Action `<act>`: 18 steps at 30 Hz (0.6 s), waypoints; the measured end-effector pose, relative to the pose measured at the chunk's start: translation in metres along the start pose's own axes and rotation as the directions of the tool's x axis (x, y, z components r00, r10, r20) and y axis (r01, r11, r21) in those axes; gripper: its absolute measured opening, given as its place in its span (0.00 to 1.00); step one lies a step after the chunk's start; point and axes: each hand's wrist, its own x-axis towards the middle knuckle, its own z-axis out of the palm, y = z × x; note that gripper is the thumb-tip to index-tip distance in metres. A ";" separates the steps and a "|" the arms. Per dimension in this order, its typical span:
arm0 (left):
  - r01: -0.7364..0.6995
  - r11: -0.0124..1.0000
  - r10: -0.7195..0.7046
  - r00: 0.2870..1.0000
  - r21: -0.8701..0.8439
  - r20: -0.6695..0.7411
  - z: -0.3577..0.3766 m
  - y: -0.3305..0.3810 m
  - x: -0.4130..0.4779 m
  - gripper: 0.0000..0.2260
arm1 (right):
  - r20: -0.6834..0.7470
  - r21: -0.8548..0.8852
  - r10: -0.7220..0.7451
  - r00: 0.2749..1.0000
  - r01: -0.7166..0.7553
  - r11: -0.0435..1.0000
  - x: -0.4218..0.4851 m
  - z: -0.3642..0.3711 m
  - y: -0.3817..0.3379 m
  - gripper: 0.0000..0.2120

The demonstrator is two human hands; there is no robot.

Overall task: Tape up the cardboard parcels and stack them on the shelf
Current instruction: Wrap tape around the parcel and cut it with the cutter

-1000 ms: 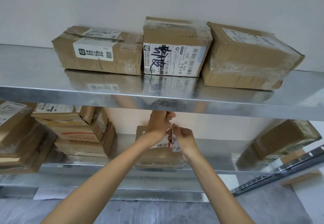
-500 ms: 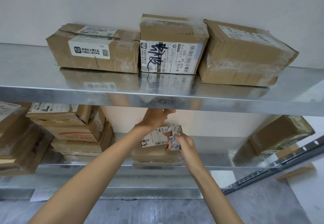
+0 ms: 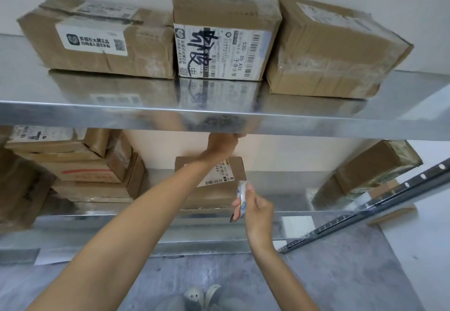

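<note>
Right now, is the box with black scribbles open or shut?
Shut: the brown cardboard box with black scribbles has its top flaps lying flat and taped down.

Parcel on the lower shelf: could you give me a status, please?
Left hand over the parcel, fingers hidden by upper shelf. Right hand grips the tape at the parcel's right edge. No obstruction.

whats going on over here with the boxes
A person stands at a metal rack. Their right hand grips a tape roll beside a parcel on the lower shelf. The left hand reaches above that parcel, its fingers partly hidden under the upper shelf, where three more parcels sit side by side.
</note>
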 end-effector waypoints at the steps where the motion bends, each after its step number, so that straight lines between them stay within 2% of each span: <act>1: -0.010 1.000 0.011 0.999 -0.015 0.030 0.000 -0.005 0.003 0.06 | 0.011 -0.015 -0.012 1.000 0.012 1.000 -0.005 -0.002 0.003 0.27; 4: -0.065 0.998 0.066 0.995 -0.016 0.080 0.006 -0.018 0.006 0.04 | 0.034 -0.068 0.009 0.999 -0.007 0.998 -0.016 -0.003 0.010 0.25; 8: -0.084 0.994 0.078 0.993 0.063 0.084 0.024 -0.028 0.006 0.07 | 0.035 -0.102 0.082 0.996 -0.078 0.992 -0.014 -0.010 0.019 0.25; 12: -0.078 0.989 0.070 0.995 0.128 0.067 0.034 -0.037 0.009 0.07 | -0.026 -0.088 0.241 0.970 -0.242 0.966 -0.009 -0.015 0.031 0.30; 18: -0.202 0.958 0.206 0.979 0.202 0.002 0.042 -0.051 -0.004 0.08 | -0.046 -0.197 0.223 0.974 -0.227 0.954 -0.012 -0.015 0.050 0.32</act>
